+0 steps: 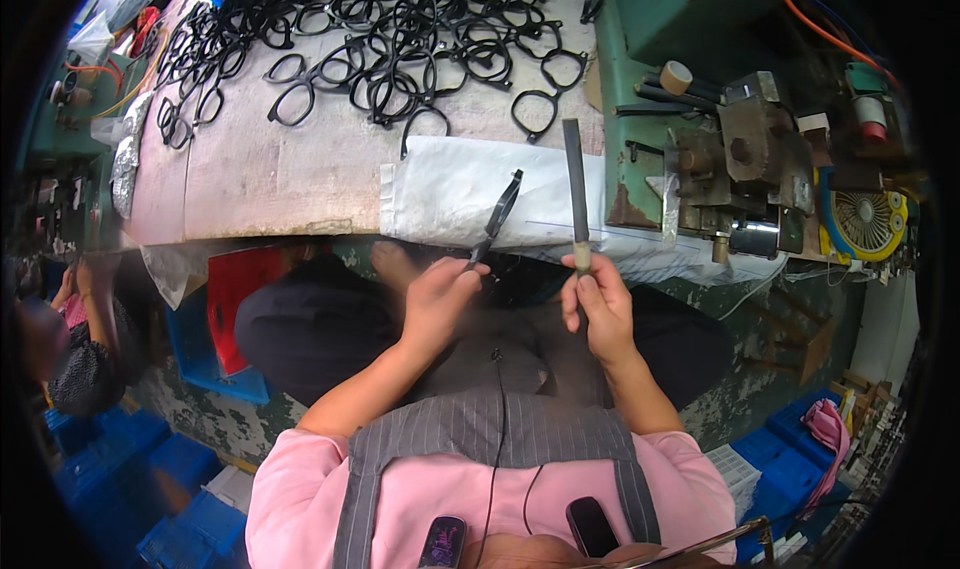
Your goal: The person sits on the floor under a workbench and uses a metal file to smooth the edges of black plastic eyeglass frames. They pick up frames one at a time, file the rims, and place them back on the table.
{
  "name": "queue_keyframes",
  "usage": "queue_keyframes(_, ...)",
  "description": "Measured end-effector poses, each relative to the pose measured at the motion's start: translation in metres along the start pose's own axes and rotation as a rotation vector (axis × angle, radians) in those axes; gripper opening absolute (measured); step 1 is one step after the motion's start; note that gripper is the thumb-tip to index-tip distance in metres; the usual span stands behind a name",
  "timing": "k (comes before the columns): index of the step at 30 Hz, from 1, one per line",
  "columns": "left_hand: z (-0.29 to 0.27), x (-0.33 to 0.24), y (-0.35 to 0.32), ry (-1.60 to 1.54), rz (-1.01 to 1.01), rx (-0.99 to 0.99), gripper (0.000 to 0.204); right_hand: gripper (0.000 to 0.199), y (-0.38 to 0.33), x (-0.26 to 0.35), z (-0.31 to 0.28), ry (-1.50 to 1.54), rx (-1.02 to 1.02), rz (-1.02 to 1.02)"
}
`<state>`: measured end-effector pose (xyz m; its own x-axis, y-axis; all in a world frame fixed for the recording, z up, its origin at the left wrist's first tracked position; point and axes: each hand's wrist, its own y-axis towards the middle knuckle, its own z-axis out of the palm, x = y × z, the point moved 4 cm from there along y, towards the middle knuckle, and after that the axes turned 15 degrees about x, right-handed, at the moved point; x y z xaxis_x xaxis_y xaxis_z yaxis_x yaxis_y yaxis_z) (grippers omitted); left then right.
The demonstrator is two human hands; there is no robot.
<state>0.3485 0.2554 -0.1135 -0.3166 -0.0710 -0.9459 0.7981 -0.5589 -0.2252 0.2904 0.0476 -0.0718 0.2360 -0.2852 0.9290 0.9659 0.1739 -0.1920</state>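
My left hand (440,294) grips a black eyeglass frame (497,219), held edge-on and pointing up over the white cloth (450,194) at the bench edge. My right hand (600,304) holds a long flat metal file (574,184) by its lower end, blade upright, a little to the right of the frame and not touching it. A large heap of black eyeglass frames (400,39) lies spread across the far part of the bench.
The pink-topped workbench (260,179) runs left of the cloth. A green metal stand with a rusty vise-like block (745,149) sits to the right, a small yellow fan (865,224) beyond. Blue crates (130,469) stand on the floor. Another person (70,339) sits at far left.
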Motion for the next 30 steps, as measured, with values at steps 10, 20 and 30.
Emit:
queue_keyframes(10,0.006,-0.007,0.006,0.224,0.092,0.016,0.015,0.051,-0.007,0.024,0.029,-1.111,0.113,-0.102)
queue_keyframes(20,0.025,-0.02,0.007,0.876,0.252,-0.084,0.022,0.059,-0.023,0.012,0.028,-1.163,0.116,-0.025)
queue_keyframes(30,0.016,-0.007,0.015,0.644,0.347,0.072,0.021,0.061,0.006,0.01,0.024,-1.198,0.149,-0.057)
